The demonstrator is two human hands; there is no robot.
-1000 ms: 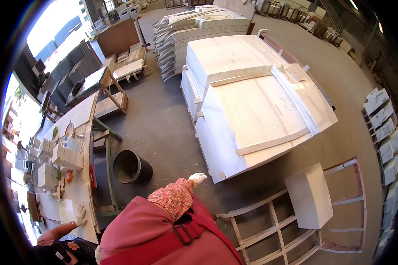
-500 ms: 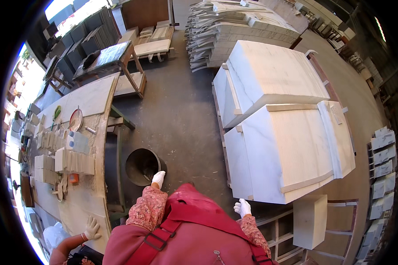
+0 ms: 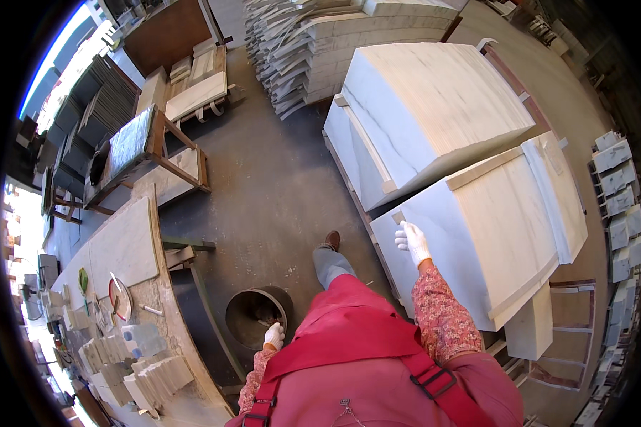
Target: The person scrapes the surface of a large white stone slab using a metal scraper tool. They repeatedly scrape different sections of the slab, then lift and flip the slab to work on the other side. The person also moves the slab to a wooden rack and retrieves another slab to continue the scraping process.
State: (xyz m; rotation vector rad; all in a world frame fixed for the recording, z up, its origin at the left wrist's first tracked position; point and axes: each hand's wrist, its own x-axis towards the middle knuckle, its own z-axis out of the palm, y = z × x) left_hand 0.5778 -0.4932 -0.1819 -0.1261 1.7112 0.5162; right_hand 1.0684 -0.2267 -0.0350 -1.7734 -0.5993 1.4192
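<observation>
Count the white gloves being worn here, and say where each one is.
2: one on the left hand, by the bin; one on the right hand, in front of the block. Others could be hidden.

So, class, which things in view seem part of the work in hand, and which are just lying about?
Likely in use, judging by nearness:
dark bucket, nearest the left hand
nearer large pale stone stack, nearest the right hand; contact is unclear

Apparently just lying about:
clear plastic container
small pale tiles
far stack of rough-edged slabs
dark upright slabs
</observation>
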